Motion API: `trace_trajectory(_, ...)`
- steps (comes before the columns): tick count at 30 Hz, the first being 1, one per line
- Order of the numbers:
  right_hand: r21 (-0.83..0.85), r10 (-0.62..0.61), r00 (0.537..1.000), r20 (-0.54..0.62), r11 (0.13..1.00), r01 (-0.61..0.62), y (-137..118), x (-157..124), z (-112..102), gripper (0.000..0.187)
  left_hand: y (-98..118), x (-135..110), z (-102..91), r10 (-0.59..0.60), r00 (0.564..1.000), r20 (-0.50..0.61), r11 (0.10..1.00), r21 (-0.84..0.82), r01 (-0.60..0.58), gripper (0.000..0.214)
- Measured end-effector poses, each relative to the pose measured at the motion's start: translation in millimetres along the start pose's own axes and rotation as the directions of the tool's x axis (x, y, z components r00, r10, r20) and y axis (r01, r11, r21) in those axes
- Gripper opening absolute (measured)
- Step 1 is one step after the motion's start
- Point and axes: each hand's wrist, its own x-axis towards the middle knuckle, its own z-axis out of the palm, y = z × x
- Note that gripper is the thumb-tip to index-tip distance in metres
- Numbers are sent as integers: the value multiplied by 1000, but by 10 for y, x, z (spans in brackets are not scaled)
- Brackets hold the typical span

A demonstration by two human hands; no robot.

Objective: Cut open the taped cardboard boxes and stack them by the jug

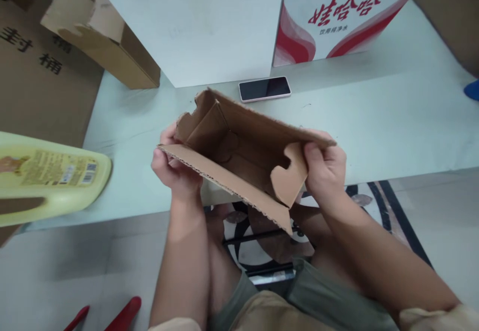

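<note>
I hold a small brown corrugated cardboard box (239,156) above the near edge of the pale table (392,126). The box is half folded, its open inside facing me, with a notched tab at its right end. My left hand (174,166) is closed on the box's left end, thumb on the front flap. My right hand (325,168) is closed on the right end, fingers behind the back wall and thumb by the tab.
A dark-screened phone (265,89) lies on the table behind the box. A pale yellow bottle (48,178) lies at the left. A folded brown carton (101,34) and a white-and-red printed box (337,16) stand farther back. Red handles (123,316) show near the floor.
</note>
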Motion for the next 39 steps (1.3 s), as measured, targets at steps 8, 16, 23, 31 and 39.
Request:
trace_trajectory(8, 41, 98, 991, -96, 995, -95, 141, -54, 26, 27, -62, 0, -99, 37, 996, 87, 991, 127, -48, 43)
trace_trajectory(16, 70, -186, 952, 242, 982, 174, 66, 22, -66, 38, -225, 0, -171, -3, 1000, 5, 960, 278, 2, 47)
trace_trajectory(23, 85, -139, 963, 231, 989, 122, 133, -22, -77, 36, -237, 13, -178, 27, 999, 30, 933, 358, -36, 51)
trace_trajectory(31, 84, -145, 959, 242, 988, 128, 130, -14, -89, 34, -235, -7, -150, 14, 1000, 7, 930, 367, -15, 48)
trace_trajectory(39, 56, -147, 956, 252, 989, 138, 128, -19, -85, 28, 47, -31, 45, 88, 996, 17, 834, 545, -83, 18)
